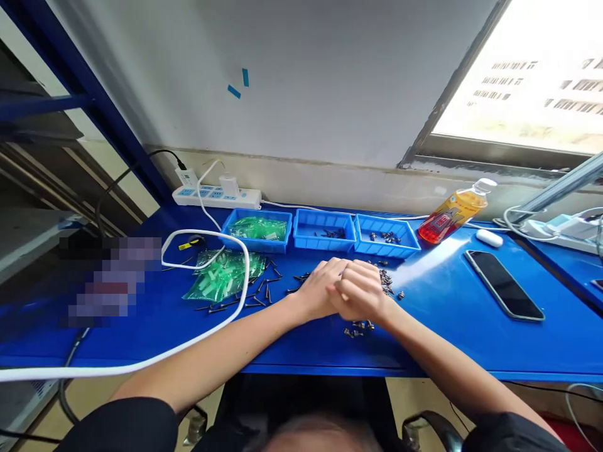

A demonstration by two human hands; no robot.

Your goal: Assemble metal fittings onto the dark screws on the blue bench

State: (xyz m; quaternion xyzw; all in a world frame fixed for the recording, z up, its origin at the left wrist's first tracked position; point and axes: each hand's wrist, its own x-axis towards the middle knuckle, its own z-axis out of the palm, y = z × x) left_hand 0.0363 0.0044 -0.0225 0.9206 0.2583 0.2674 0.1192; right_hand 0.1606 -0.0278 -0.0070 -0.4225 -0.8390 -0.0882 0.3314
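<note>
While the left hand and right hand are curling against each other, they are hiding anything between them, so I cannot tell whether either is pinching something. Short metal screws are lying loose on the blue table, near the hands, probably being light, hard and prone to rolling, their heads likely offering the surest hold.
</note>
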